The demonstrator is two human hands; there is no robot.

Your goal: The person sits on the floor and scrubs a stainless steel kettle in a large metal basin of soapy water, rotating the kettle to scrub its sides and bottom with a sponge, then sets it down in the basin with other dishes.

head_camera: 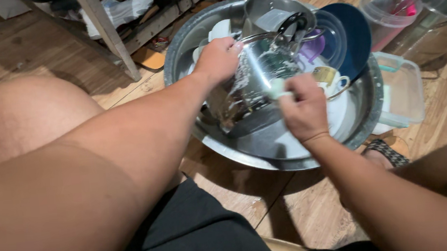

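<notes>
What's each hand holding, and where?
Left hand grips the steel pot by its rim. Right hand holds a pale sponge, pinched at its end.

Basin (366, 109) crowded w/ dishes (348, 34)

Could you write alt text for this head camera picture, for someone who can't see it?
Seen from above, a person's left hand grips the rim of a soapy steel pot while the right hand scrubs it with a pale sponge. The pot sits tilted in a wide metal basin of dishes on a wooden floor.

L hand (219, 59) grips steel pot (254, 79) – R hand (302, 108) scrubs w/ sponge (277, 88).
</notes>
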